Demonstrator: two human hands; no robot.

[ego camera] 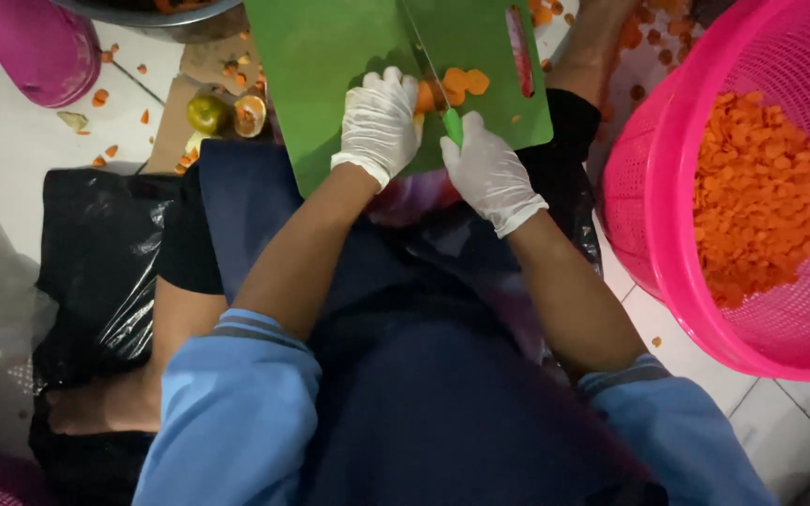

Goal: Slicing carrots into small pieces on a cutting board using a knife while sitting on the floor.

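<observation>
A green cutting board (330, 47) rests on my lap and knees. My left hand (379, 122), in a white glove, presses down on a carrot (426, 96) on the board. My right hand (489, 173), also gloved, grips the green handle of a knife (431, 77) whose blade cuts into the carrot. A few orange carrot slices (466, 82) lie just right of the blade.
A pink perforated basket (667, 187) at the right holds several carrot slices (757, 197). A magenta container (35, 47) stands at the top left. Carrot scraps and ends (227, 112) litter the white floor. A black plastic bag (96, 253) lies at the left.
</observation>
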